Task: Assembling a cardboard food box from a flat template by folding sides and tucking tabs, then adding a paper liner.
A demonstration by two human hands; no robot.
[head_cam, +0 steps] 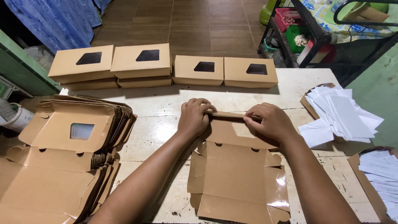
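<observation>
Both hands, your left hand (194, 117) and right hand (268, 122), pinch the flat box blank's (238, 174) far flap; uneven pressure could crease it crookedly or tear the window edge.

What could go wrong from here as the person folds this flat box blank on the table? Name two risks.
Both hands, left hand and right hand, pinch the far flap of the box blank; uneven pressure might crease it crooked. The stack of flat blanks overhangs the table edge at left and could slide off.
</observation>
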